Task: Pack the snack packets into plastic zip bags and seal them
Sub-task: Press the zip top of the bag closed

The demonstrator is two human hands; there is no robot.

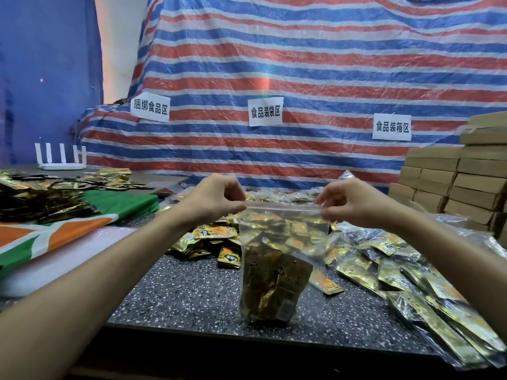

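Pinching each top corner of a packet-filled zip bag [282,234] standing on the worktop [178,292], my left hand [216,200] and right hand [354,205] seem mid-seal, with loose packets [214,233] unpacked behind and filled bags [411,270] piled right.

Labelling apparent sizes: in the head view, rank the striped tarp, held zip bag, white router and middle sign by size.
1. tarp
2. zip bag, enlarged by nearness to the camera
3. router and sign look alike, so unranked
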